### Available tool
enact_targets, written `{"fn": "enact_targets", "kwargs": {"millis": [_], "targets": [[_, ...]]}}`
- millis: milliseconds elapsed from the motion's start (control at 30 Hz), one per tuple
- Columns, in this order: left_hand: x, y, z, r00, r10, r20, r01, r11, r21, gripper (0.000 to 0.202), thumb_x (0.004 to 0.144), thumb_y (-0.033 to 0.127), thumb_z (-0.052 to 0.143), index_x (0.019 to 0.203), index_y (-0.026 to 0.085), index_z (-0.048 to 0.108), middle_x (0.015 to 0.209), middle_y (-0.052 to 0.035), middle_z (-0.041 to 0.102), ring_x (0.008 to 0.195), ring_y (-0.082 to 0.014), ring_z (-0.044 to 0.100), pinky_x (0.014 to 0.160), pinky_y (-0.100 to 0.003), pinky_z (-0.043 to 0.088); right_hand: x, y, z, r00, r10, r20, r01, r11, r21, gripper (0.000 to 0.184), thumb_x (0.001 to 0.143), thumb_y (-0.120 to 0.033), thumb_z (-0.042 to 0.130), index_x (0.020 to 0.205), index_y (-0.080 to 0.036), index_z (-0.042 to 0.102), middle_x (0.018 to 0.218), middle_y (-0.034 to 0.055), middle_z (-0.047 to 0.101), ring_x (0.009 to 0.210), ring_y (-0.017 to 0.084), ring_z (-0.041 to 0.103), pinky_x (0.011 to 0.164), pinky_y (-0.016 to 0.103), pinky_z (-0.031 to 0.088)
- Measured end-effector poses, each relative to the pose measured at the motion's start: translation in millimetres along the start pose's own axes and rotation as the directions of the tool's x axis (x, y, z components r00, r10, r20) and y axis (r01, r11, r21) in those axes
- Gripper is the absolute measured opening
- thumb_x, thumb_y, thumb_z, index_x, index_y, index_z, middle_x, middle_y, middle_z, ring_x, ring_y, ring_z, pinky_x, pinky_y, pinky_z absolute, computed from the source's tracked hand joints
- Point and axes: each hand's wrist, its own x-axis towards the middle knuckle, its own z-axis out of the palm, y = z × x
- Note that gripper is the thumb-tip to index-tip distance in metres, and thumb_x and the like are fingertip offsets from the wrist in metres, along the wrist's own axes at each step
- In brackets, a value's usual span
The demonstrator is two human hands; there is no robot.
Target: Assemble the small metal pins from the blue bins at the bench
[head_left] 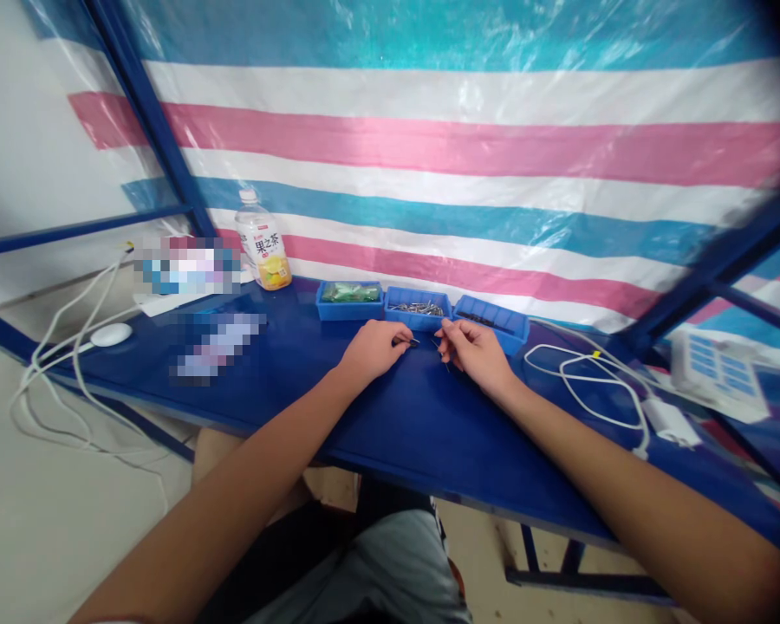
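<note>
1. On the blue table point(377, 425), towards its far edge, both hands are rested close together, with the fingertips turned towards each other.
2. The left hand point(370, 351) is held closed. A small dark part point(409, 342) is pinched between its thumb and forefinger and is pointed towards three o'clock.
3. The right hand point(476, 351) is curled, and a thin pin point(444, 360) is gripped at its fingertips, with the free end directed towards six o'clock. What kind of pin it is cannot be told, as it is too small.
4. The two held pieces are seen just beside each other, with a narrow gap between them. Whether either one is touching the table cannot be told.
5. At twelve o'clock from the hands, three blue trays are set in a row along the table's far edge. Green pieces are held in the left tray point(349, 302), grey metal pieces in the middle tray point(417, 308) and dark pieces in the right tray point(494, 322).
6. At ten o'clock from the left hand, a drink bottle point(263, 247) is stood upright against the striped sheet point(468, 147).
7. At nine o'clock, well apart from the left hand, a white round device point(110, 334) is laid on the table.
8. At three o'clock from the right hand, a white cable point(591, 381) is looped on the table, with a white charger point(666, 420) at its end.
</note>
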Motion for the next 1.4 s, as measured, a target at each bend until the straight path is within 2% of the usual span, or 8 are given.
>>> {"fn": "enact_targets", "kwargs": {"millis": [300,533,700,900,1133,1200,1300,1400], "targets": [[0,5,-3.6,0.994,0.067,-0.086,-0.064,0.997,0.039,0.015,0.087,0.010,0.073,0.092,0.021,0.082,0.099,-0.0030,0.083,0.093,-0.0215,0.077,0.092,-0.035,0.060,-1,1,-4,0.996,-0.081,0.033,0.084,0.992,-0.099,0.052,0.096,-0.071,0.063,0.087,-0.021,0.071,0.071,0.0038,0.072,0.054,0.015,0.061,0.049,0.027,0.046],[-2,19,-2.7,0.979,0.142,-0.148,-0.170,0.966,-0.197,0.014,0.088,0.010,0.075,0.097,0.019,0.080,0.097,-0.0024,0.083,0.089,-0.0183,0.077,0.088,-0.031,0.061,-2,5,-1,0.982,-0.182,0.042,0.186,0.962,-0.202,0.039,0.087,-0.058,0.081,0.102,-0.022,0.075,0.092,0.0076,0.079,0.070,0.020,0.069,0.054,0.031,0.054],[-2,22,-3.0,0.972,0.185,-0.142,-0.218,0.937,-0.272,0.019,0.087,0.007,0.073,0.100,0.019,0.079,0.099,-0.0027,0.082,0.091,-0.0174,0.078,0.090,-0.031,0.062,-3,3,1,0.987,-0.112,0.114,0.122,0.989,-0.087,0.035,0.090,-0.055,0.079,0.098,-0.022,0.074,0.084,0.0069,0.078,0.071,0.021,0.071,0.054,0.031,0.056],[-2,20,-3.3,0.981,0.139,-0.137,-0.179,0.922,-0.343,0.020,0.087,0.006,0.074,0.103,0.018,0.078,0.101,-0.0043,0.083,0.095,-0.0183,0.080,0.092,-0.032,0.063,-1,2,1,0.986,-0.070,0.151,0.062,0.996,0.061,0.037,0.082,-0.048,0.087,0.103,-0.022,0.071,0.087,0.0055,0.080,0.078,0.021,0.074,0.052,0.027,0.054],[-3,22,-1.9,0.993,0.086,-0.078,-0.113,0.872,-0.476,0.020,0.087,0.007,0.072,0.104,0.016,0.076,0.107,-0.0075,0.083,0.102,-0.0210,0.081,0.095,-0.034,0.064,0,2,1,0.987,-0.007,0.160,-0.022,0.984,0.175,0.044,0.077,-0.038,0.088,0.112,-0.022,0.068,0.087,0.0030,0.079,0.079,0.020,0.073,0.053,0.026,0.052],[-3,22,-1.6,0.993,0.089,-0.072,-0.113,0.868,-0.483,0.021,0.088,0.008,0.073,0.106,0.016,0.076,0.108,-0.0081,0.083,0.104,-0.0212,0.081,0.098,-0.035,0.064,-1,1,1,0.986,0.001,0.169,-0.033,0.982,0.187,0.044,0.076,-0.036,0.088,0.113,-0.022,0.068,0.087,0.0027,0.078,0.078,0.020,0.072,0.052,0.025,0.050],[-3,22,-1.6,0.987,0.109,-0.121,-0.153,0.878,-0.454,0.025,0.089,0.011,0.074,0.113,0.016,0.076,0.115,-0.0101,0.081,0.107,-0.0215,0.080,0.101,-0.037,0.064,-2,-3,2,0.988,-0.008,0.154,-0.019,0.985,0.172,0.044,0.076,-0.036,0.086,0.114,-0.022,0.070,0.087,0.0019,0.075,0.076,0.018,0.069,0.051,0.025,0.048],[-2,22,-3.3,0.980,0.114,-0.164,-0.168,0.915,-0.366,0.023,0.092,0.018,0.074,0.114,0.017,0.076,0.115,-0.0098,0.081,0.103,-0.0212,0.080,0.096,-0.036,0.065,-2,-4,3,0.992,-0.019,0.121,0.004,0.992,0.126,0.041,0.079,-0.038,0.082,0.115,-0.021,0.073,0.086,0.0017,0.073,0.071,0.017,0.066,0.052,0.027,0.048]]}}
